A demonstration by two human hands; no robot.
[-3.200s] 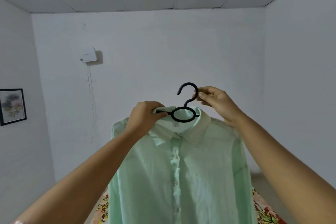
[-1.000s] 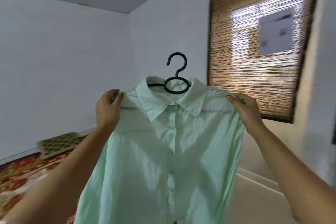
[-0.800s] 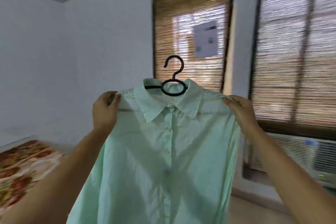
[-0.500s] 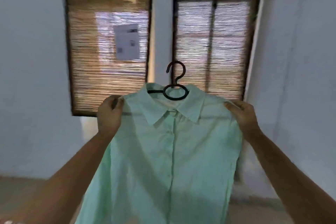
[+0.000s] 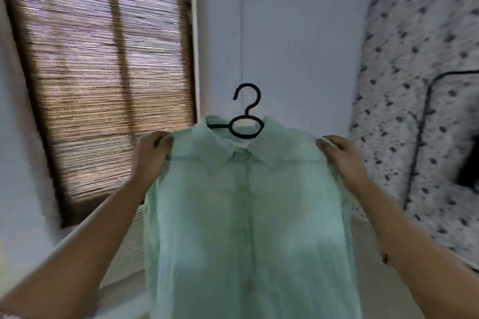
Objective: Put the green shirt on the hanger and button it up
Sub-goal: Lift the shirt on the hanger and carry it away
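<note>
Dim, bluish indoor light, brightest through the bamboo blind (image 5: 103, 72) at far left. Heavy motion blur throughout, worst on the spotted fabric (image 5: 414, 85) at right. Wide-angle bending at edges; green shirt (image 5: 246, 215) soft-edged.

No legible txt, no labels or nos. on green shirt (image 5: 248, 228), hanger (image 5: 245, 136), window blind (image 5: 103, 72)

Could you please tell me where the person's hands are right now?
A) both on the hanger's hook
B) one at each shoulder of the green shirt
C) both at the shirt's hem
B: the left hand and the right hand each grip a shoulder of the pale green button-front shirt, and the hook of the black plastic hanger stands free above the collar.
</note>
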